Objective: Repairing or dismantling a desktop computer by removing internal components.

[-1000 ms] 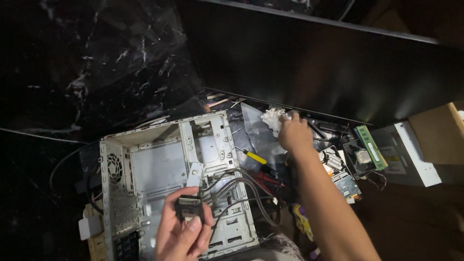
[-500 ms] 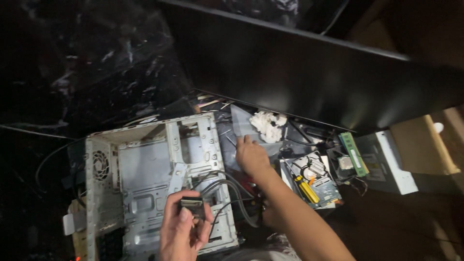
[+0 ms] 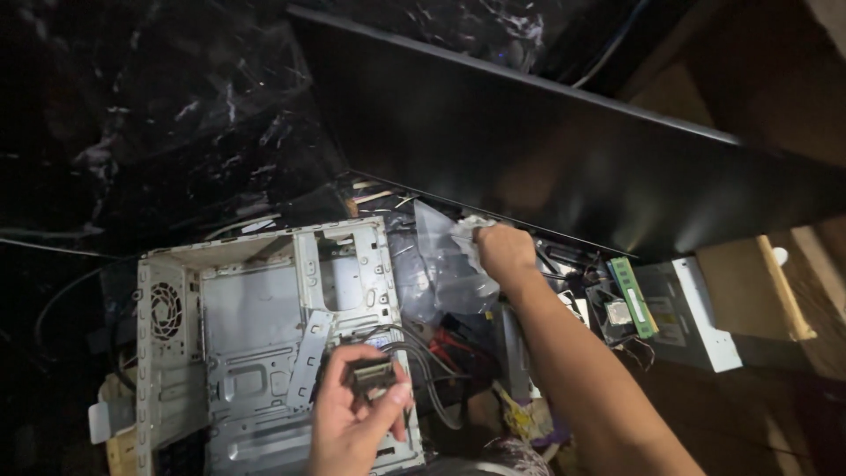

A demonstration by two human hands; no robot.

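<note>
So the left hand (image 3: pixel 357 414) is down at the bottom of the view, fingers curled tight around a small dark connector block (image 3: pixel 372 377) with grey cables (image 3: pixel 427 370) running off it. It's held right over the lower right corner of the open PC case (image 3: pixel 256 326), which lies on its side with the bare metal tray facing up and a fan grille (image 3: pixel 165 310) at the left end.

The right hand (image 3: pixel 504 251) is stretched way out, well apart from the left one, up past the top right corner of the case. It's closed on a crumpled white tissue (image 3: pixel 467 236), pinched at the fingertips, and just below and left of it sits a clear plastic bag (image 3: pixel 445 273). Can't tell whether the hand is touching the bag or only the tissue.

Right of that arm there's a messy pile on the worktop (image 3: pixel 775 414): a green RAM stick (image 3: pixel 633 295) standing out from the clutter, a grey optical drive (image 3: pixel 687 317) next to it, and a brown cardboard box (image 3: pixel 749 286) further right. Some red wires (image 3: pixel 449 348) lie between the case and the forearm. A big black panel (image 3: pixel 573 167) runs diagonally across the back, just behind the right hand. Lighting is pretty dim, so the smaller bits in the pile are hard to make out.
</note>
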